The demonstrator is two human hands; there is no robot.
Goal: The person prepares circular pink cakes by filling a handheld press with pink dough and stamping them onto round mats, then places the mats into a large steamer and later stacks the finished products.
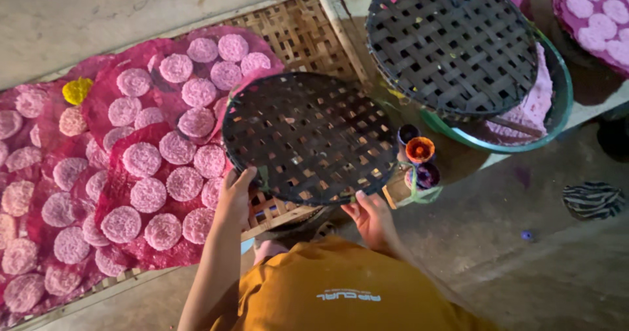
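Hands grip dark woven tray [309, 136] by near rim: left hand [234, 196] lower-left, right hand [371, 214] lower-right, fingers pinching rim; pink cakes [149, 167] lie left.

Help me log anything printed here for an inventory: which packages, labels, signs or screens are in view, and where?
Printed mark: small white lettering on the orange shirt, bottom centre.
Small pots: three round dye containers, dark, orange and purple, right of the dark woven tray; no label visible.
No signs or screens.
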